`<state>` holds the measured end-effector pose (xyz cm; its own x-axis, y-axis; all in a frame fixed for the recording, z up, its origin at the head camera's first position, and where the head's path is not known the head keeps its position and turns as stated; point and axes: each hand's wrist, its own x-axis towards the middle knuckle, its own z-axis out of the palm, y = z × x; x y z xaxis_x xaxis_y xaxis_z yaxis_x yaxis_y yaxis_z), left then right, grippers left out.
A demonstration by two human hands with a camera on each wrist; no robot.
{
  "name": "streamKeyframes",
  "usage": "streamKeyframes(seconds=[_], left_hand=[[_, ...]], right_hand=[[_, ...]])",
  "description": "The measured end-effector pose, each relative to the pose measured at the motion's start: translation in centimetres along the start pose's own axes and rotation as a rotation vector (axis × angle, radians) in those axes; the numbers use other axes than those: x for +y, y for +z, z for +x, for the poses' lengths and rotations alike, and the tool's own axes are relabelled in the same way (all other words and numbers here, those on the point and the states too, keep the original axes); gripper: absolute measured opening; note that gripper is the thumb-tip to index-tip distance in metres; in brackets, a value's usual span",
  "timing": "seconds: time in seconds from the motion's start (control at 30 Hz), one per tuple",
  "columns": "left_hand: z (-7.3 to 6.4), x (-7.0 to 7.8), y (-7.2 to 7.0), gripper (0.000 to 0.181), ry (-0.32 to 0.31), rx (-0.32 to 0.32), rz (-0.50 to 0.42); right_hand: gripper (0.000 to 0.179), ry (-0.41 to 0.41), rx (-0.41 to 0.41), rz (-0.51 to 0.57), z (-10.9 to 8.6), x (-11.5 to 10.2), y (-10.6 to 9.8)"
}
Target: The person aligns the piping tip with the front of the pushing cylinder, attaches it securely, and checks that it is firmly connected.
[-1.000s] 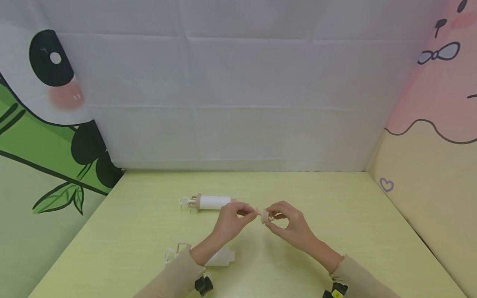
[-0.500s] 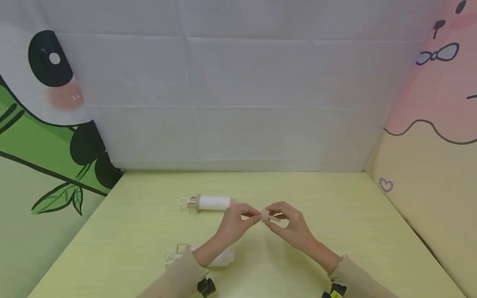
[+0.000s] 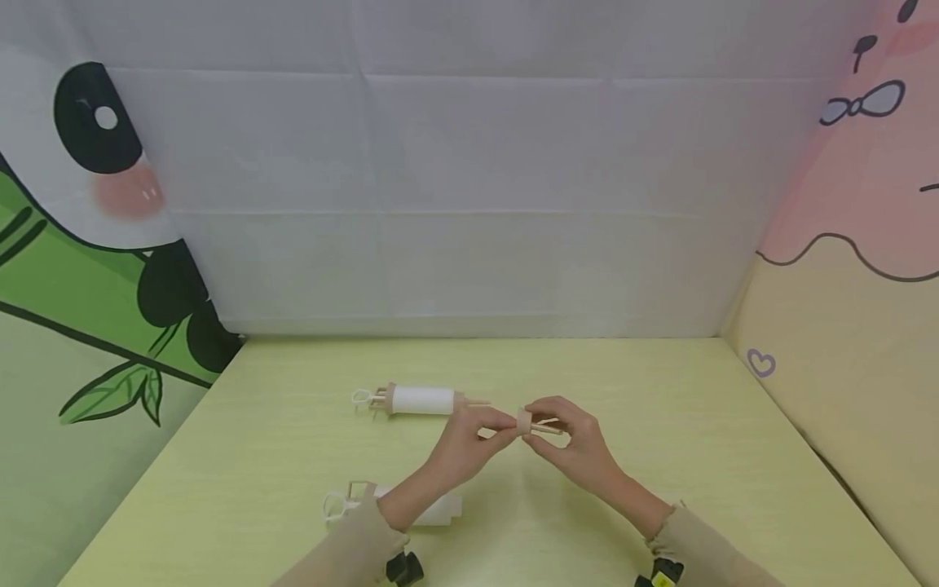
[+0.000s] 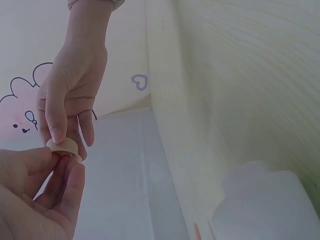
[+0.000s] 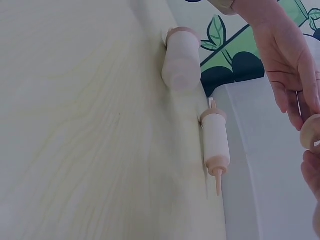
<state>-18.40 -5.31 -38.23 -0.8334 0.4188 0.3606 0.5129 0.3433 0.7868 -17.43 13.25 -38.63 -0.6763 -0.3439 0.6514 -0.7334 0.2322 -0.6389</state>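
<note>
In the head view both hands meet above the table at a small beige ring-shaped cap [image 3: 523, 421]. My right hand [image 3: 575, 444] pinches the cap's rim between thumb and fingers. Out of the cap's right side, toward the right palm, sticks a thin beige nozzle [image 3: 548, 429]. My left hand [image 3: 469, 444] has thumb and fingers pinched together at the cap's left side. The left wrist view shows these left fingertips [image 4: 72, 175] at the cap's open underside, where they hide the nozzle's base.
Farther back lies a white decorating syringe [image 3: 423, 399] with beige ends, a ring handle and a fitted nozzle. A second white syringe barrel [image 3: 440, 509] with a ring handle lies nearer, partly behind the left forearm; its front end bears no beige cap. A white curtain [image 3: 469, 204] backs the table.
The nozzle, earlier at the left fingertips on the cap's left, now passes through the cap and protrudes rightward. The left hand has shifted slightly right against the cap; the right hand stays in place.
</note>
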Motion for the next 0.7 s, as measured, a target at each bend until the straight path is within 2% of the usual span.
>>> streamKeyframes(seconds=[0.33, 0.7], left_hand=[[-0.2, -0.2, -0.3, 0.017, -0.06, -0.029, -0.012], [-0.4, -0.3, -1.1, 0.018, -0.09, -0.044, -0.011]], right_hand=[[0.03, -0.025, 0.012, 0.035, -0.2, 0.3, -0.2], [0.032, -0.037, 0.01, 0.039, -0.1, 0.2, -0.4]])
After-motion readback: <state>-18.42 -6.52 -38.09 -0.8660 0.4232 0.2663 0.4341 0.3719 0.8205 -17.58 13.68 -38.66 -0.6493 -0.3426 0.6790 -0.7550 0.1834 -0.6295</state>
